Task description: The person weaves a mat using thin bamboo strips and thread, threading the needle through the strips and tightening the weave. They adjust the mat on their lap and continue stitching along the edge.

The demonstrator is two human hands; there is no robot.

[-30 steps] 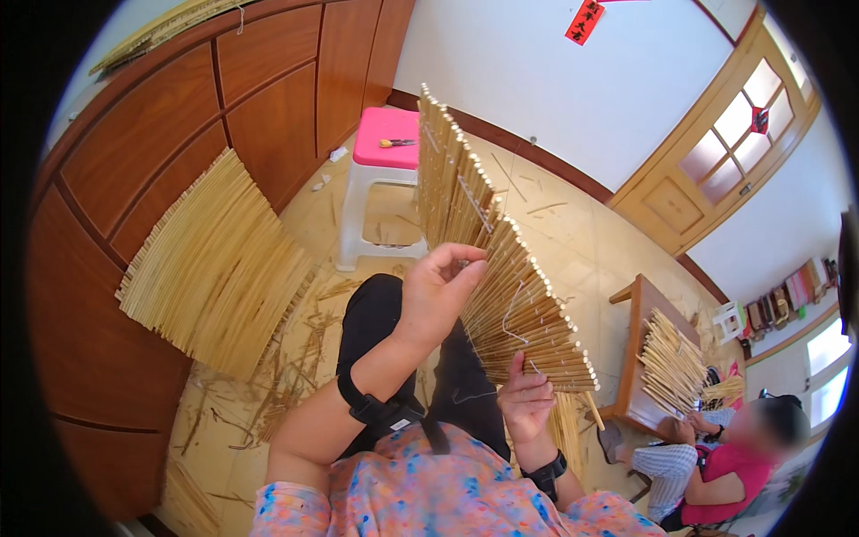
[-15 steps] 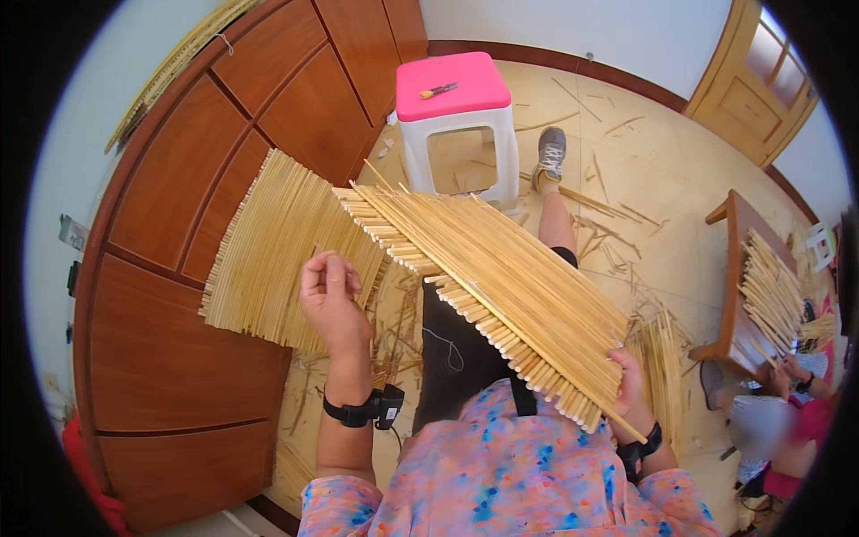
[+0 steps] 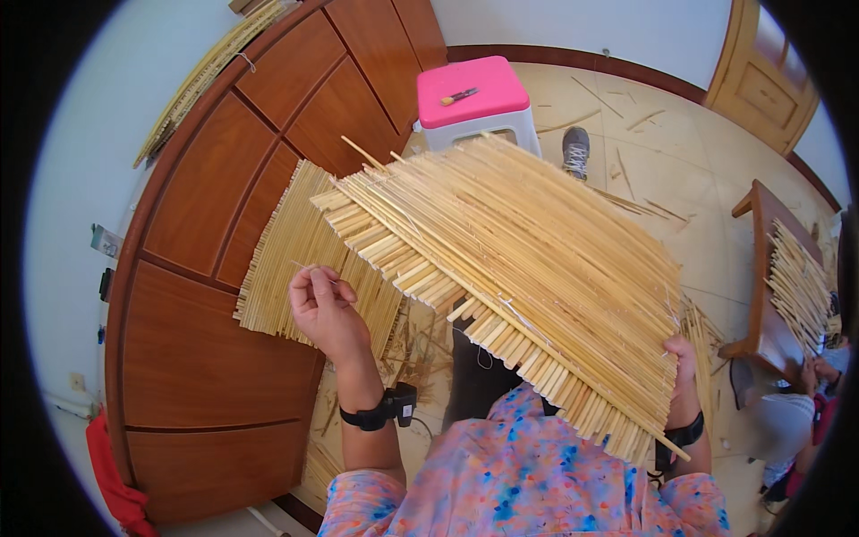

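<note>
A mat of straw-coloured stalks (image 3: 501,242) slants across my front, its pale cut ends along the near edge. A second row of shorter stalks (image 3: 394,259) crosses under that edge, and thin white threads show on the mat. My right hand (image 3: 682,360) grips the mat's right end; part of the fingers is hidden behind it. To the left of the mat, my left hand (image 3: 324,304) is raised with its fingers closed in a pinch on what looks like a thin pale thread. Beyond it, another stalk mat (image 3: 282,246) leans against the wooden cabinet.
The brown cabinet (image 3: 206,358) runs along the left. Ahead stands a pink-topped white stool (image 3: 474,89) with a small brush (image 3: 459,96) on it. Loose stalks litter the tiled floor. At right, a co-worker sits by a low wooden table (image 3: 761,259) bearing a stalk bundle (image 3: 798,286).
The mat has come up closer and tilted, covering more of the stool and my leg. My right hand has moved right with it. My left hand stays raised in a pinch.
</note>
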